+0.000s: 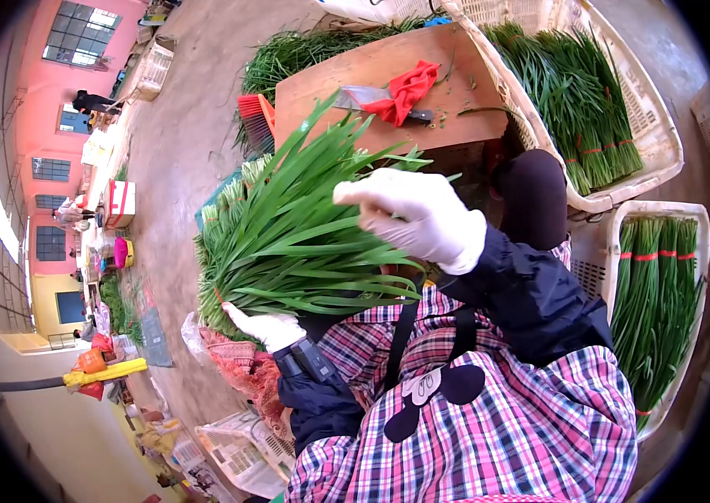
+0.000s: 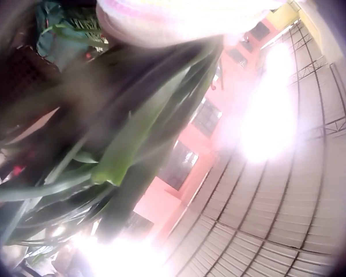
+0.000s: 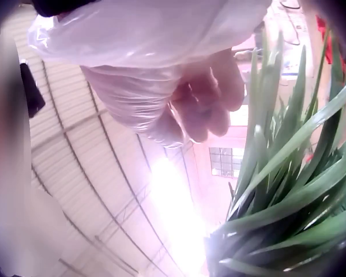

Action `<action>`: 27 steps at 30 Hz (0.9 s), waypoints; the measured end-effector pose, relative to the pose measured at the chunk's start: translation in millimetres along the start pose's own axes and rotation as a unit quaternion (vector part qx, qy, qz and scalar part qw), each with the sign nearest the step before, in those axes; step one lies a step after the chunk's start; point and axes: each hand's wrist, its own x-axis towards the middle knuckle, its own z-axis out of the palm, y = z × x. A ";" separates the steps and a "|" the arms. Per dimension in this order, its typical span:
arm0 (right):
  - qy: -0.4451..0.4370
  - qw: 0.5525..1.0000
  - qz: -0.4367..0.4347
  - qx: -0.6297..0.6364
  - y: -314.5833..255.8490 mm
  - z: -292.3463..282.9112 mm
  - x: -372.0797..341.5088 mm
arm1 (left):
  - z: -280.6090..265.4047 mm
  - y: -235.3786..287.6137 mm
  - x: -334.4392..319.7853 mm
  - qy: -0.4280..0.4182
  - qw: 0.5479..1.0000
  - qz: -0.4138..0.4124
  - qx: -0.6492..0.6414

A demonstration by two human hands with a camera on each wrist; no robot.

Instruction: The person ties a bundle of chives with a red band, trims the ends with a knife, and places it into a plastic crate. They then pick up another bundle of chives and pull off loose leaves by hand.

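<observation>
A large bunch of long green leaves spreads in front of the person in the head view, a red band near its pale stem ends. The gloved left hand grips it at that lower left end, thumb on top and other fingers hidden beneath. Above the leaf tips is the gloved right hand, holding nothing visible. The right wrist view shows the right hand with fingers loosely bent, apart from the leaves. Blurred leaves hang below the left glove in the left wrist view.
A wooden board bears a knife and red cloth. Crates with banded green bundles stand at the right. A red broom is beside the board, and patterned cloth lies near the left hand.
</observation>
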 end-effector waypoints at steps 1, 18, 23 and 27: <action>-0.043 0.998 -0.006 -0.056 -2.5 2.8 1.1 | 0.4 0.5 -1.2 -0.011 1.000 0.002 -0.001; 0.017 0.833 0.271 0.483 -0.6 -2.6 12.8 | 2.0 1.4 -1.3 -0.023 1.000 -0.003 0.006; -0.020 0.805 0.223 0.549 25.6 -60.5 -14.8 | 1.5 12.1 12.4 0.031 0.998 -0.062 0.002; -0.103 0.881 0.297 0.353 18.2 -49.5 -27.5 | -13.4 15.6 32.3 0.051 0.997 -0.055 0.012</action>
